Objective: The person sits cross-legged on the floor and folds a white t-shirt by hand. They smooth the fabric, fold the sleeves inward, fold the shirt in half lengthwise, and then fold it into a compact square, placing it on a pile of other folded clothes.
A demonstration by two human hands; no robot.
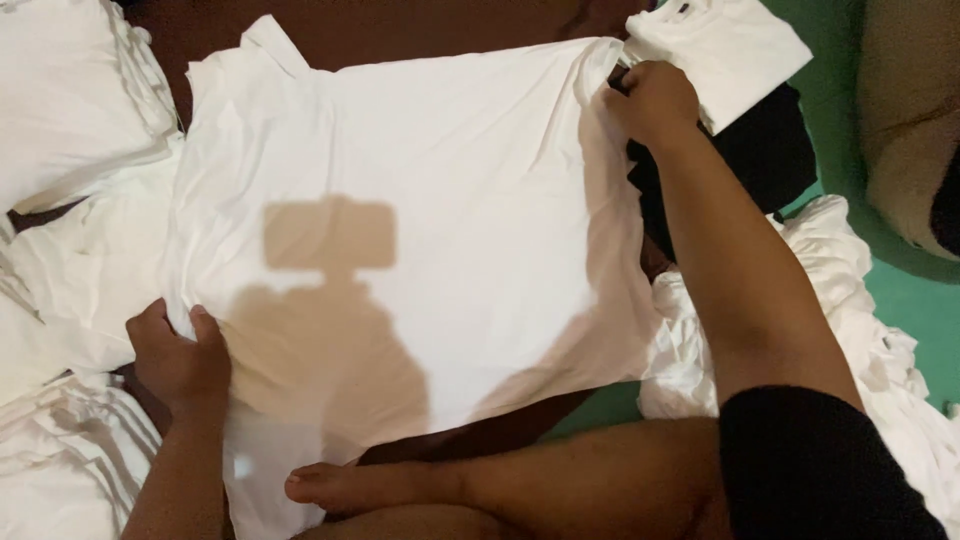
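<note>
White T-shirt (420, 200) spread flat; left hand (180, 360) pinching near edge, right hand (655, 100) pinching far corner. Judged: folding step; both sides need lifting together.

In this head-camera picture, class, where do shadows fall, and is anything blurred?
Head view: a dark shadow of a head and a boxy device falls across the white shirt; the left hand and right hand gripping its edges look slightly soft; no glare.

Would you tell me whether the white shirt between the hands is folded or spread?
Spread: the white shirt lies flat, held by left hand and right hand.
</note>
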